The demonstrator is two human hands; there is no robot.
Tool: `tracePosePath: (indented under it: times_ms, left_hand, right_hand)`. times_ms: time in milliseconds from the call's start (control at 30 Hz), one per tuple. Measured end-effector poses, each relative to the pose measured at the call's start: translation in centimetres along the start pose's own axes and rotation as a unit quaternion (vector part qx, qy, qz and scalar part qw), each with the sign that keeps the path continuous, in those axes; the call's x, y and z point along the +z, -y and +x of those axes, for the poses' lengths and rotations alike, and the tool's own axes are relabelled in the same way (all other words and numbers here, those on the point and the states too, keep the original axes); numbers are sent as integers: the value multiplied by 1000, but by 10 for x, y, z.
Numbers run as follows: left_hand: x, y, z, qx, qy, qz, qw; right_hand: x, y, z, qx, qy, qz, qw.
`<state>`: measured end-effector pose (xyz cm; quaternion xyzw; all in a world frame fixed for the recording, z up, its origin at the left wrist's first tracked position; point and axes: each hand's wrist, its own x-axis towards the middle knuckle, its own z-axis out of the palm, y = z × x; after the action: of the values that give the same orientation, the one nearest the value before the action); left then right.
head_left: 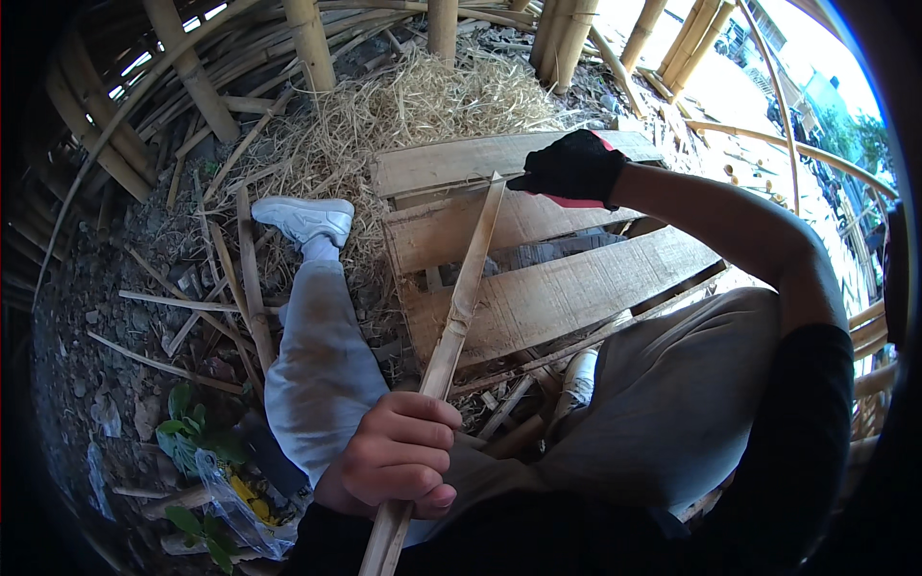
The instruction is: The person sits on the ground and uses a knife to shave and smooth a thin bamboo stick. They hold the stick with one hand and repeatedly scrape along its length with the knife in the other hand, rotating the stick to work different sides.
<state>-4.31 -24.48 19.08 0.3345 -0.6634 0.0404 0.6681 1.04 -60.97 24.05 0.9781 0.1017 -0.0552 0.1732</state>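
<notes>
My bare left hand (401, 449) is wrapped round a long split bamboo strip (465, 283). The strip slants up and away from my lap, its pointed far end above a low platform of wooden planks (567, 298). My right hand (574, 169) wears a black and red glove and is beside that pointed end. Its fingers are curled closed; what they hold, if anything, is hidden by the glove. Whether the glove touches the strip's tip I cannot tell.
Pale bamboo shavings (403, 115) are heaped beyond the platform. Upright bamboo poles (309, 43) stand behind them. Loose strips (254, 288) lie on the stony ground at left, near a clear plastic bag (245, 509) and a green plant (182, 427). My legs flank the platform's near side.
</notes>
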Motion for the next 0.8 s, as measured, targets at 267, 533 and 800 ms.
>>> tracePosePath:
  times_ms: [267, 533, 800]
  left_hand:
    - [-5, -2, -3, 4, 29, -4, 1000]
    - [-3, -5, -3, 19, 25, -12, 999]
    - [-4, -5, -6, 18, 25, -15, 999]
  right_hand:
    - [11, -11, 2, -34, -38, -24, 998]
    - [-3, -30, -12, 58, 47, -53, 996]
    - [-4, 4, -21, 30, -70, 49, 996]
